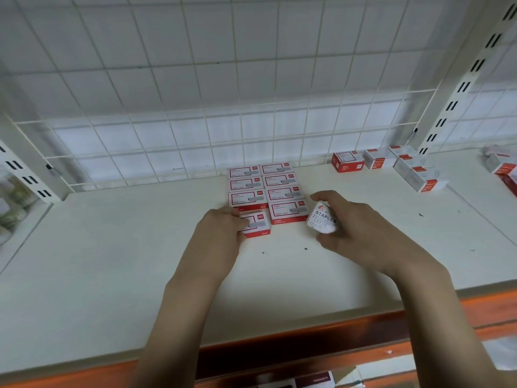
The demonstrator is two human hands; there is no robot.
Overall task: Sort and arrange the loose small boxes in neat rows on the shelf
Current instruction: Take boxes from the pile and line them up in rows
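Head view: on the white shelf (112, 261), the left hand (221, 228) pinches a red-and-white box (256, 224) at the near left of the two-column block of boxes (265, 189). The right hand (361, 231) has its grip curled round a white staples box (323, 218), lifted just right of the block. Loose boxes (391, 166) lie far right.

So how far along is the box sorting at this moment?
Roughly half done. Seven boxes sit in a two-column block near the wire back. The left hand is seating an eighth box at the left column's front, slightly off line. The right hand holds a white staples box above the shelf. A loose cluster at the back right is unsorted.
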